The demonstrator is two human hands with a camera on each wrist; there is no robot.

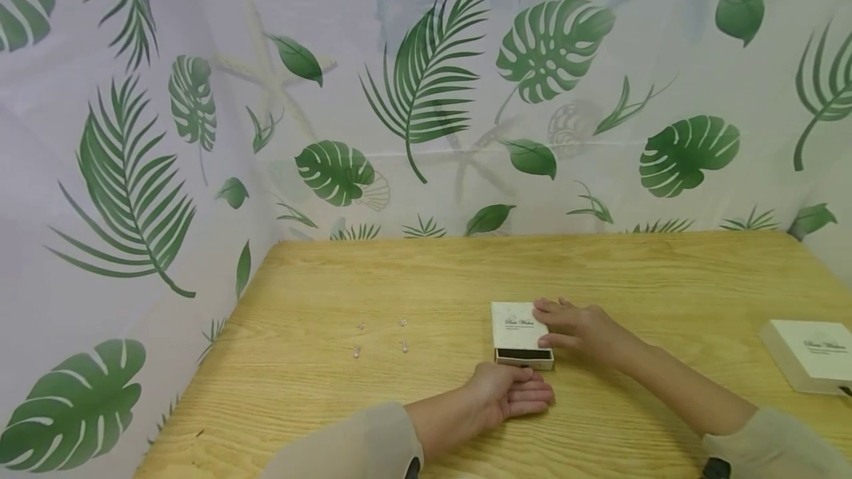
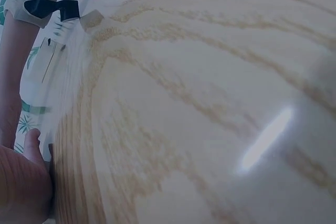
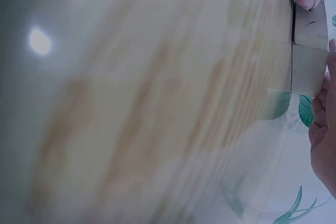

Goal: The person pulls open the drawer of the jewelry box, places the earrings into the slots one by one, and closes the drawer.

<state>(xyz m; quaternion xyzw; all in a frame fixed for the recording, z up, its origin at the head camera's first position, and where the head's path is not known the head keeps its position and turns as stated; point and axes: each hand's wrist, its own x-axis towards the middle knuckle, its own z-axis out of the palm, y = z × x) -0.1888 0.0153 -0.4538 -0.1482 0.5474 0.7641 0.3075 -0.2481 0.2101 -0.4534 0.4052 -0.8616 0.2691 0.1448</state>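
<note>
Hold the small white box (image 1: 511,325) steady with the right hand (image 1: 580,327), curled about its far right corner, and draw the drawer (image 1: 543,364) straight and level from the box's near end with the left hand (image 1: 501,394), seemingly pinching the dark pull tab (image 1: 524,367); avoid skewing. In the head view, find the drawer's dark inside, four tiny jewellery pieces (image 1: 404,347) well left of the box and a second box (image 1: 815,350) well right of it. In the right wrist view, find instead the box's side, with a step between drawer and sleeve (image 3: 307,72). In the left wrist view, see mostly table (image 2: 184,129); cannot tell the grip there.
</note>
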